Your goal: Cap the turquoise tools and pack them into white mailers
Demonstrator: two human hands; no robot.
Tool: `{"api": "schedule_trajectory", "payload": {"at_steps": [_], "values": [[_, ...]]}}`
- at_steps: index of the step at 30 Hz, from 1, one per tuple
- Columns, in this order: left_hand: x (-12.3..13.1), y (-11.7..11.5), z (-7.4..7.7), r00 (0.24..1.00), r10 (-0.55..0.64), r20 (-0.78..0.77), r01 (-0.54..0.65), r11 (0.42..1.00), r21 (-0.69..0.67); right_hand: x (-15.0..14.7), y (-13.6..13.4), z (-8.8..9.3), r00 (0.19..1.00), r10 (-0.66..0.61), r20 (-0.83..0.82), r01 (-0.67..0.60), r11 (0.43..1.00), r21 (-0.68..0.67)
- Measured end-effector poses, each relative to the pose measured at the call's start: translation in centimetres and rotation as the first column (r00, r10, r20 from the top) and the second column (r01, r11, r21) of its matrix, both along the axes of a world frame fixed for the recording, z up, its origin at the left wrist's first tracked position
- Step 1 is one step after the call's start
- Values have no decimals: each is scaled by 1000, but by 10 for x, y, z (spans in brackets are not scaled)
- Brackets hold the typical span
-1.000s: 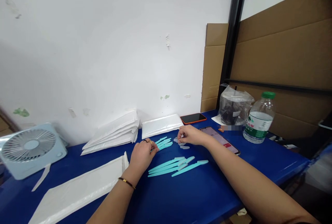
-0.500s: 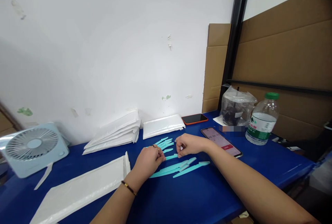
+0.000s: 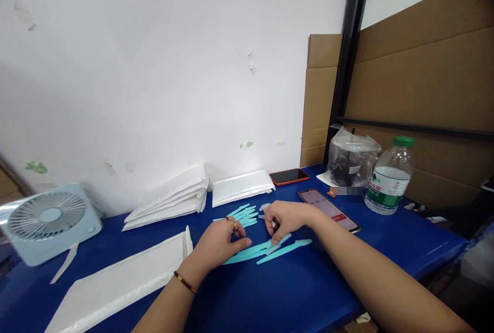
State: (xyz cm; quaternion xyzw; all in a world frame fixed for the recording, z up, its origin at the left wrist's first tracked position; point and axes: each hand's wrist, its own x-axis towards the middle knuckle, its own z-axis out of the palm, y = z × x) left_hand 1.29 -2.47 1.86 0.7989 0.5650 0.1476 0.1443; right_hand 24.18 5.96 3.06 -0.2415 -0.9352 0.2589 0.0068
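Several slim turquoise eyebrow razors [image 3: 284, 253] lie on the blue table in front of me, some with pale covers at the blade end. A further bunch of razors [image 3: 247, 214] is fanned out beyond my left hand [image 3: 226, 240], whose thumb and fingers are apart above the nearer razors. My right hand [image 3: 287, 217] is curled over the covered ends of those nearer razors, its thumb tip at one of them. Something pale shows inside its bent fingers, too hidden to name. Small clear covers [image 3: 264, 208] lie just beyond that hand.
White padded mailers [image 3: 170, 196] are stacked by the wall, with another mailer [image 3: 123, 281] at front left. A fan [image 3: 52, 222] stands far left. On the right are a phone [image 3: 328, 209], an orange-edged phone [image 3: 289, 176], a bagged cup [image 3: 349, 160] and a water bottle [image 3: 389, 178].
The razor between my hands has left my grasp. My left hand has opened over the table, and my right hand has shifted slightly toward me and right, onto the nearer razors' covered ends.
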Motion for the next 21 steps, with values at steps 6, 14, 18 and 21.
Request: {"api": "schedule_trajectory", "payload": {"at_steps": [6,14,18,21], "values": [[6,-1,-3,995,-93,-31,91,994,-60,-2,2,-6,999,-3,-37,4,1000,14],[-10,11,2,982,115,-150,-95,987,132,7,12,-4,953,-178,-244,223,960,170],[-15,12,2,974,202,-102,-187,973,137,20,18,1,939,-286,-190,313,941,128],[-7,7,1,990,134,-43,-129,987,92,22,15,3,981,-192,-3,192,981,42]]}}
